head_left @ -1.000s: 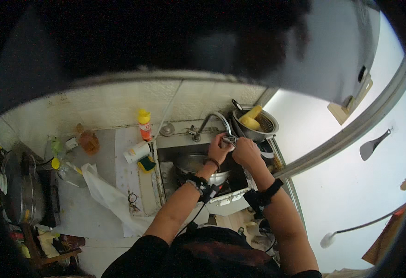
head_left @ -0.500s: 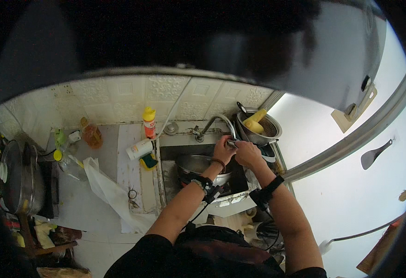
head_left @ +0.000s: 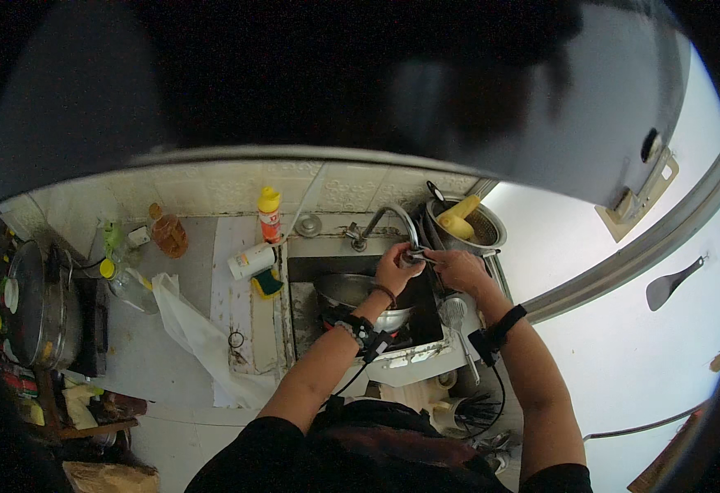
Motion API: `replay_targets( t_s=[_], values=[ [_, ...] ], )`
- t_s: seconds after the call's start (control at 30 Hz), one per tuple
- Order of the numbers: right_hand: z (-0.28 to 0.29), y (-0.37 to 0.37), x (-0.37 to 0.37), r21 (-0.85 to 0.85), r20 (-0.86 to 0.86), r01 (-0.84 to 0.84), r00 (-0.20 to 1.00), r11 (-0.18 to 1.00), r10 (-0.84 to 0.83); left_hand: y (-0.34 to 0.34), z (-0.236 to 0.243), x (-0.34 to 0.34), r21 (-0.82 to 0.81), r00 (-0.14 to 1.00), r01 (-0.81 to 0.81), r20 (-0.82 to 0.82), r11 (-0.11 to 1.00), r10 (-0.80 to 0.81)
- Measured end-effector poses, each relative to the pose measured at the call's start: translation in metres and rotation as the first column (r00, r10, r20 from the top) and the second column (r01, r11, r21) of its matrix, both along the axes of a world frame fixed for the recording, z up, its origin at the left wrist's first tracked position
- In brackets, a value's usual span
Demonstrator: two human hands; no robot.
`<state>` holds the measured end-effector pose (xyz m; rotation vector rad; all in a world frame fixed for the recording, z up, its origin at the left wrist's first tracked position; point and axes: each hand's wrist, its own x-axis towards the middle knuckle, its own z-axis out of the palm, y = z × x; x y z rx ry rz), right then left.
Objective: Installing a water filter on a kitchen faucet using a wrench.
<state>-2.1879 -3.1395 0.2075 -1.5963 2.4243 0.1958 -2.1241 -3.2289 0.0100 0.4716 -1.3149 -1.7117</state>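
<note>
Kitchen corner, head view: pale bench (head_left: 158, 353) at left, tiled wall (head_left: 204, 193) behind, sink (head_left: 301, 320) at centre. Curved faucet (head_left: 386, 209) arches over sink. Left hand (head_left: 396, 268) just below spout end, grip closed around small grey piece (head_left: 411, 259); too small to identify. Right hand (head_left: 457, 269) beside it, fingertips at the same piece; can't tell whether that grip pinches it. Metal pan (head_left: 345, 287) sits in sink below left hand. Slotted utensil (head_left: 453, 312) at sink's right edge. Metal bowls (head_left: 489, 228) with yellow items (head_left: 458, 220) behind right hand. Left of sink: red bottle (head_left: 269, 226) with yellow cap, upright; white bottle (head_left: 253, 261) tipped over; sponge (head_left: 267, 284).
</note>
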Motion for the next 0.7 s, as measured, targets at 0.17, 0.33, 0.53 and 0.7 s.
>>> replay_targets(
  t_s=[0.17, 0.33, 0.53, 0.7],
  values=[
    [-0.007, -0.010, -0.041, -0.028, 0.203, -0.140, 0.969, 0.990, 0.143, -0.007, 0.004, 0.011, -0.031, 0.998, 0.036, 0.054, 0.999, -0.035],
    [-0.027, -0.028, -0.079, -0.187, 0.560, -0.256, 0.765, 0.949, 0.317, 0.001, 0.035, 0.034, 0.054, 0.996, 0.084, -0.045, 0.995, -0.081],
    [-0.054, -0.053, -0.101, -0.113, 0.617, -0.223, 0.748, 0.968, 0.244, -0.006, 0.038, 0.042, 0.034, 0.985, 0.166, 0.041, 0.986, -0.167],
    [-0.094, -0.064, -0.114, -0.249, 0.433, -0.283, 0.823, 0.926, 0.368, -0.007, 0.031, 0.038, -0.002, 0.990, 0.137, 0.042, 0.991, -0.137]
  ],
)
